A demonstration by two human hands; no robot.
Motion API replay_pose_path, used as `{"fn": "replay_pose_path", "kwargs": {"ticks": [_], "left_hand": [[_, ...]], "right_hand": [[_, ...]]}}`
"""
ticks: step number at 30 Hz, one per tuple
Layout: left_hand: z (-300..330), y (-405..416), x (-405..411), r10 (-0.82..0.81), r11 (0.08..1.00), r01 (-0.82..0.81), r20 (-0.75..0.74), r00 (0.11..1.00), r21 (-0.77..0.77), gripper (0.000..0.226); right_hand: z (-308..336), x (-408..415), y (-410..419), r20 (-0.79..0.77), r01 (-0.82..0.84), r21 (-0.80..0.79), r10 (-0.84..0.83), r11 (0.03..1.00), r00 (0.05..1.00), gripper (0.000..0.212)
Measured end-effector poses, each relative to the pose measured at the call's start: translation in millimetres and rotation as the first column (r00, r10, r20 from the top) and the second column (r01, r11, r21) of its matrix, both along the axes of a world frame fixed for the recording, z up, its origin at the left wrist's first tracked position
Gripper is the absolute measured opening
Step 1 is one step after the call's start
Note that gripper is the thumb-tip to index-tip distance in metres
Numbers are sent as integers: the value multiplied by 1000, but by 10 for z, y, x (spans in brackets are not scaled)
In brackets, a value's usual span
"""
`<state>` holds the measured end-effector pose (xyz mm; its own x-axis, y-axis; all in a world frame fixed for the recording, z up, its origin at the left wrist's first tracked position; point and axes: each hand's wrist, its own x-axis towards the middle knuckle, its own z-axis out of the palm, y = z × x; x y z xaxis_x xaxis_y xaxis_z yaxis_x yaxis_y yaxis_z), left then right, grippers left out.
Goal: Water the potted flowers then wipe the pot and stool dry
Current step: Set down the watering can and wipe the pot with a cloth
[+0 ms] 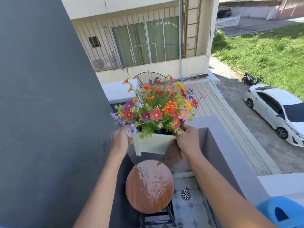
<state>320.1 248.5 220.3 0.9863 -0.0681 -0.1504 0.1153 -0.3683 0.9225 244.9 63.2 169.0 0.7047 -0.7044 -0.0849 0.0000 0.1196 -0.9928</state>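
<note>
A square cream pot (153, 143) full of colourful flowers (156, 109) is held in the air above and beyond the round wooden stool (149, 186). My left hand (119, 142) grips the pot's left side. My right hand (187, 140) grips its right side together with a brown cloth (172, 155), which hangs down toward the stool's far edge. The stool's top is wet, with a film of water across its middle and right half.
A dark grey wall (49, 112) stands close on the left. A grey balcony parapet (230, 153) runs along the right, with a blue watering can (283, 211) at its near end. A floor drain (185, 194) sits in the tiled floor right of the stool.
</note>
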Motion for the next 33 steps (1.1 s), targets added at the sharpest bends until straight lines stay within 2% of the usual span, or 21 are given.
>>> {"fn": "replay_pose_path", "kwargs": {"ticks": [3,7,10,13,14,16,19,22,25,28,32,33], "left_hand": [[-59,-100,-181,15,998,-16,29,999,54,43],[-118,-336,-480,-243,963,251,-93,966,98,48],[-102,-543,-553,-349,918,367,-132,928,152,52],[-179,-572,-516,-219,962,237,-136,966,135,53],[-219,-558,-500,-190,967,211,-146,971,143,47],[-266,-541,-503,-203,966,223,-153,967,128,27],[-262,-516,-454,-216,973,226,-146,965,52,19],[-181,-457,-360,-186,983,181,-195,963,-41,27],[-11,-419,-392,-242,964,200,-263,934,-175,35],[43,-354,-485,-297,937,232,-248,922,-261,27],[14,-307,-550,-314,929,245,-241,918,-276,23],[14,-305,-553,-305,932,234,-249,919,-277,24]], "right_hand": [[12,58,22,-38,83,24,-82,996,996,51],[51,32,96,-18,121,0,-121,993,992,48],[76,-37,239,-19,84,-121,-87,989,996,45],[45,-124,360,-44,43,-291,-58,956,997,43],[29,-147,381,-42,41,-331,-59,943,997,41],[24,-169,394,-38,41,-364,-59,930,998,39],[109,-206,424,20,35,-382,-30,923,999,40],[195,-274,501,58,-3,-416,30,909,998,38],[197,-278,446,88,-9,-475,57,880,995,28],[179,-127,145,76,76,-523,-43,849,996,15],[232,83,-254,-15,100,-535,-128,839,992,18],[252,99,-256,-20,98,-544,-129,833,991,27]]}}
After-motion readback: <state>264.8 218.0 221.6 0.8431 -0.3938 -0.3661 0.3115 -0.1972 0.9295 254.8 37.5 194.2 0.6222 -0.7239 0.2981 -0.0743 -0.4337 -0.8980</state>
